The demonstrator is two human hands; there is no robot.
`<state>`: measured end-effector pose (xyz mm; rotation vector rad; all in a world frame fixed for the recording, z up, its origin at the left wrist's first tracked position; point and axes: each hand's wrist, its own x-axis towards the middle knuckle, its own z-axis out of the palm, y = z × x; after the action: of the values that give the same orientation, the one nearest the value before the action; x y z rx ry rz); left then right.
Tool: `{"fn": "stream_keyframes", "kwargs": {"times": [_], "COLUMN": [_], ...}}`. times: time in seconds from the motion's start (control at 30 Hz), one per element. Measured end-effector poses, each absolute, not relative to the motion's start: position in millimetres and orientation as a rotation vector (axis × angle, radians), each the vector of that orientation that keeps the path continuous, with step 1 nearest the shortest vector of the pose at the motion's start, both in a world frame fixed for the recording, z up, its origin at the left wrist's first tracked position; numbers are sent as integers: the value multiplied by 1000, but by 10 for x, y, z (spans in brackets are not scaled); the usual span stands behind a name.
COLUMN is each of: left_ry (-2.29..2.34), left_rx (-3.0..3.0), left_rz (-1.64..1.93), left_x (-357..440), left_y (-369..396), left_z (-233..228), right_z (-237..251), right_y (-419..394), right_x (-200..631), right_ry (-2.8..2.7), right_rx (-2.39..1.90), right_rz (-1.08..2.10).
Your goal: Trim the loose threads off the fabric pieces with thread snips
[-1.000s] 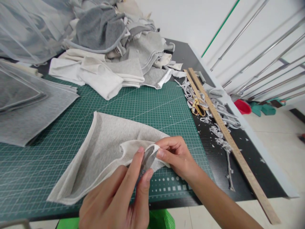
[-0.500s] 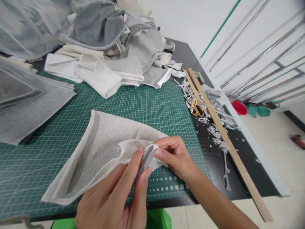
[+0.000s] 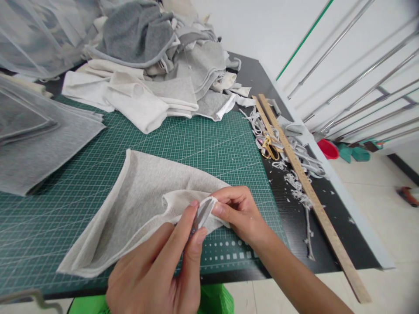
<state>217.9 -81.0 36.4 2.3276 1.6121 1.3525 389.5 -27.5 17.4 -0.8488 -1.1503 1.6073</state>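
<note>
A piece of light grey knit fabric (image 3: 153, 174) lies on the green cutting mat (image 3: 225, 144), its near layer folded back and lifted at the right. My left hand (image 3: 160, 261) is closed around small grey metal thread snips (image 3: 204, 211), their handles mostly hidden by the fingers. The blades point up and away, against the whitish raw edge of the fabric. My right hand (image 3: 240, 213) pinches that edge between thumb and forefinger, just right of the blade tips.
A heap of grey and white fabric pieces (image 3: 137, 35) stands at the back. Folded grey fabric (image 3: 49, 148) lies at left. On the right are gold-handled scissors (image 3: 270, 148), a long wooden ruler (image 3: 301, 174) and thread scraps (image 3: 299, 192). The table's near edge is close below my hands.
The snips' blades have shifted slightly along the fabric edge, and the left thumb has moved up a little. My right hand keeps its pinch in nearly the same place.
</note>
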Motion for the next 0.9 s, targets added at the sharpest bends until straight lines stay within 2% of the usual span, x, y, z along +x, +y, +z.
{"fn": "stream_keyframes", "kwargs": {"times": [0.27, 0.9], "left_ry": [1613, 1585], "left_rx": [2258, 2328], "left_rz": [1374, 1358], "left_x": [2213, 2131], "left_y": [-798, -853], "left_z": [351, 336], "right_z": [170, 112], "right_y": [-272, -272], "right_x": [3887, 3894], "right_ry": [-1162, -1124], "right_rx": [-938, -846], "right_rz": [1582, 1625]}}
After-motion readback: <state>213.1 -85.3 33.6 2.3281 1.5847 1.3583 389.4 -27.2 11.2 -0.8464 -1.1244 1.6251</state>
